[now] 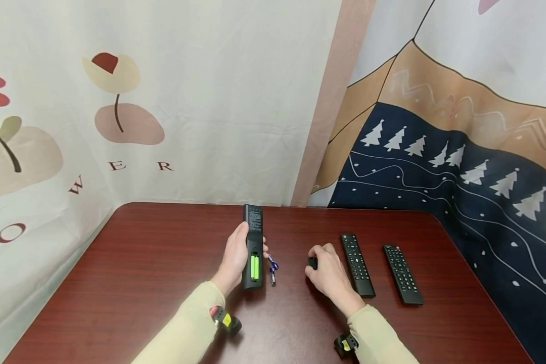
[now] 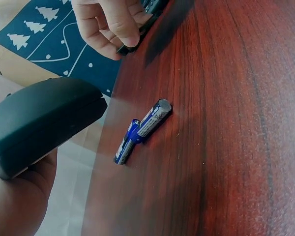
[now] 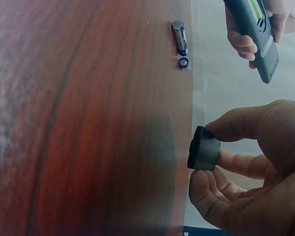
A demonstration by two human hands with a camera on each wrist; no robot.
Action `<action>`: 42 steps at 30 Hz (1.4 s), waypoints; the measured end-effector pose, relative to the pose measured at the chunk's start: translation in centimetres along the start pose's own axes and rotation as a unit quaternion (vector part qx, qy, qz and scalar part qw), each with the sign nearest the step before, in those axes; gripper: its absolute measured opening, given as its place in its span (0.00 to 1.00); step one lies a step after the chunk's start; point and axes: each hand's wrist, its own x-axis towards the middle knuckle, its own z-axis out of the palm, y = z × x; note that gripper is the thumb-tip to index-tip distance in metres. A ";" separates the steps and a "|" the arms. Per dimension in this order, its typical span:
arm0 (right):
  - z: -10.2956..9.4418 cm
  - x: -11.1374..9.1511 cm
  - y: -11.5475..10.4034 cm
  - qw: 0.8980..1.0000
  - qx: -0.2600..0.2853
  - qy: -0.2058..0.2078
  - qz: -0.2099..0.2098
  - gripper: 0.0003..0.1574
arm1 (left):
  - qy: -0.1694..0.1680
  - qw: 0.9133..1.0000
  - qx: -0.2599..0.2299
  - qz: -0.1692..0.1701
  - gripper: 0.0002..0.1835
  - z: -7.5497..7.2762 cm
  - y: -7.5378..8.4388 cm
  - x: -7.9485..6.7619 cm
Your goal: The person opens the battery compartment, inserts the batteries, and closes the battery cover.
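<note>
My left hand [image 1: 233,258] grips a black remote control [image 1: 253,237], back side facing up. Its battery compartment is uncovered, and green batteries [image 1: 255,267] lie inside. Between thumb and fingertips, my right hand [image 1: 329,270] pinches a small black battery cover [image 3: 205,148], seen best in the right wrist view, held just over the table. On the tabletop, just right of the held remote, lie two blue-and-silver batteries [image 2: 155,119], close together end to end.
Two more black remotes lie buttons up on the brown wooden table [image 1: 164,242]: one remote [image 1: 357,265] just right of my right hand, another remote [image 1: 402,274] farther right. Printed curtains [image 1: 232,101] hang behind the table's back edge.
</note>
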 end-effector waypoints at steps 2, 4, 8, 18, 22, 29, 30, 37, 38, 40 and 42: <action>0.0 0.0 -0.1 1.000 0.004 0.005 -0.003 0.16 | 0.000 1.000 0.003 0.000 0.30 0.0 0.0 0.0; 0.0 -0.1 -0.2 1.000 0.007 0.010 -0.006 0.15 | 0.000 1.000 0.006 0.001 0.30 0.0 0.0 0.0; 0.0 -0.1 -0.5 1.000 0.014 0.020 -0.011 0.15 | -0.001 1.000 0.004 0.001 0.30 0.1 0.0 0.0; -0.1 -0.2 -1.1 0.999 0.035 0.028 -0.028 0.15 | 0.000 1.000 -0.003 0.000 0.30 0.1 0.0 0.0; -0.2 -0.3 -1.4 0.998 0.044 0.021 -0.024 0.15 | 0.002 1.000 -0.004 0.000 0.30 0.1 0.0 -0.1; -0.5 -0.5 -2.3 0.998 0.061 0.016 -0.023 0.15 | 0.001 1.000 -0.002 0.002 0.30 0.0 0.1 -0.1; -0.5 -0.5 -2.4 0.998 0.062 0.016 -0.025 0.15 | 0.001 1.000 -0.001 0.001 0.30 0.0 0.1 -0.1; -0.5 -0.7 -3.0 0.996 0.080 0.024 -0.039 0.14 | 0.003 1.000 -0.002 -0.001 0.30 -0.1 0.1 -0.1; -0.5 -0.7 -3.1 0.995 0.083 0.027 -0.041 0.14 | 0.004 1.000 -0.002 -0.002 0.30 -0.1 0.1 -0.1; -0.5 -0.8 -3.2 0.994 0.090 0.034 -0.046 0.14 | 0.005 1.000 -0.001 -0.002 0.29 -0.1 0.0 -0.1; -0.5 -0.9 -3.4 0.993 0.098 0.042 -0.052 0.14 | 0.006 1.000 -0.001 -0.001 0.29 -0.1 0.0 -0.1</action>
